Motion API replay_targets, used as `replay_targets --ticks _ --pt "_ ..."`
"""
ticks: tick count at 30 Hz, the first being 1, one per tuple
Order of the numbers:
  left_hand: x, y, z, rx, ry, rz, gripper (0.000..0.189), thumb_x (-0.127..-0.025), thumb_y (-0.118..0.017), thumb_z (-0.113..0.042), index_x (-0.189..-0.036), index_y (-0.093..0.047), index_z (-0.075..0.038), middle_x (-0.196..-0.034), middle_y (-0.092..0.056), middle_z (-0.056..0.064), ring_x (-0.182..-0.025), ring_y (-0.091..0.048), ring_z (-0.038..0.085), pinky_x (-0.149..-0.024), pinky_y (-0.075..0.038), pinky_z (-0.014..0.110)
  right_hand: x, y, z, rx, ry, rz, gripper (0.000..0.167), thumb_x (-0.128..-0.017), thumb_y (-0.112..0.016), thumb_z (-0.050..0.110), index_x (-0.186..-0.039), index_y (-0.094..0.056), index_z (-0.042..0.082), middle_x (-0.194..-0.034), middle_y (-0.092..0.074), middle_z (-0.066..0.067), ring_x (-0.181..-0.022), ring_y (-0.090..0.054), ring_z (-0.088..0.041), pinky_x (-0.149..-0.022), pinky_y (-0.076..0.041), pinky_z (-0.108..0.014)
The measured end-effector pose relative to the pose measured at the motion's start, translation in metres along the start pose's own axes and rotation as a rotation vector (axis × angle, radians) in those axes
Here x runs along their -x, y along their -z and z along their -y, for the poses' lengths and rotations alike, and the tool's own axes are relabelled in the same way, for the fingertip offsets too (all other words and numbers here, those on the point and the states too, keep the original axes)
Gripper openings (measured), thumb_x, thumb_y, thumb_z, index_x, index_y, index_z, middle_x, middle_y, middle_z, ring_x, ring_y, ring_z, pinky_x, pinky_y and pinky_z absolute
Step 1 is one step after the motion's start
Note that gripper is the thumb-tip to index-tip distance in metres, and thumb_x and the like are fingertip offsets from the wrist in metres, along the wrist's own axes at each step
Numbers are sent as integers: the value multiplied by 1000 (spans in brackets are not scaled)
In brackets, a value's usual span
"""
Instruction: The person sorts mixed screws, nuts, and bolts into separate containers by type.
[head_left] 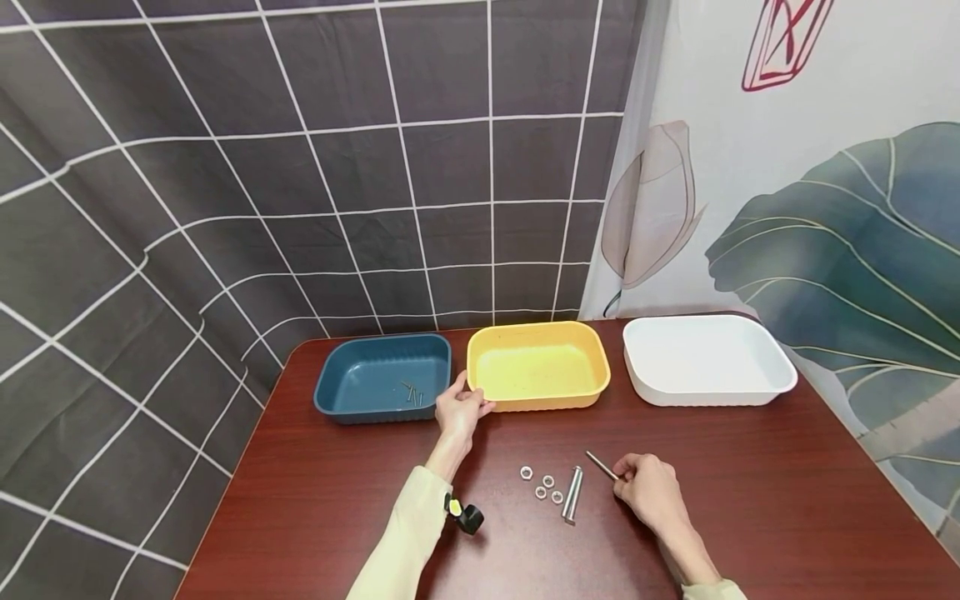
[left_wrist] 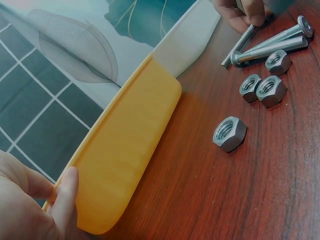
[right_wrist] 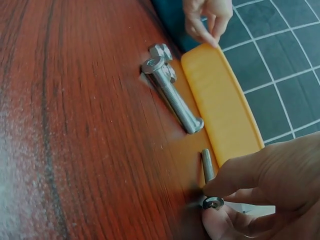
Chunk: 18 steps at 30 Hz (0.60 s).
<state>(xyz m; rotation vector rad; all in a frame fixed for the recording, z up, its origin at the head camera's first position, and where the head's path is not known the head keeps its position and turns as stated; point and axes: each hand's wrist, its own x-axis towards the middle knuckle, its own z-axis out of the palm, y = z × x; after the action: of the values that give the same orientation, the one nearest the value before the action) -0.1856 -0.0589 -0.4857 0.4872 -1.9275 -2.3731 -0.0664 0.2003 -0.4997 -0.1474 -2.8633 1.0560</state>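
My left hand pinches the rim of the yellow bin at its front left corner, thumb on the outside in the left wrist view. Between the thumb and fingers of my right hand is a bolt, gripped near its head, its shank pointing away towards the bins. Two more bolts lie side by side on the table, heads at opposite ends. Just left of them are several hex nuts, loose on the wood. The yellow bin's inside shows no parts.
A blue bin at the left holds several small screws. A white bin stands at the right, in line with the others along the back of the brown table. Behind hangs a grid-patterned cloth.
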Motion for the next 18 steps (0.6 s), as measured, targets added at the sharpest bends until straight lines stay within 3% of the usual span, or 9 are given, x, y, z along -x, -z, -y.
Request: replay_targets --ticks 4,10,18 --pt "0 0 -1 -5 4 5 56 -91 -60 12 -144 -50 3 -78 -53 11 -60 -63 12 -68 -64 30 0 0 1 -30 -20 22 13 -67 -68 -1 -75 -69 10 -66 -56 5 -62 -51 -15 -53 -45 -31" --pt "0 0 -1 -10 2 3 55 -91 -60 12 -145 -50 2 -79 -53 11 -60 -63 11 -68 -64 30 -7 6 8 -222 -84 58 14 -71 -67 -3 -84 -70 2 -69 -62 1 -57 -55 -14 -50 -46 -24" --pt "-1 1 0 10 -5 9 56 -90 -59 14 -144 -49 4 -77 -54 11 -59 -64 12 -68 -64 31 -44 21 37 -476 -109 89 18 -81 -63 -6 -99 -64 -11 -76 -62 -5 -60 -55 -19 -49 -49 -23"
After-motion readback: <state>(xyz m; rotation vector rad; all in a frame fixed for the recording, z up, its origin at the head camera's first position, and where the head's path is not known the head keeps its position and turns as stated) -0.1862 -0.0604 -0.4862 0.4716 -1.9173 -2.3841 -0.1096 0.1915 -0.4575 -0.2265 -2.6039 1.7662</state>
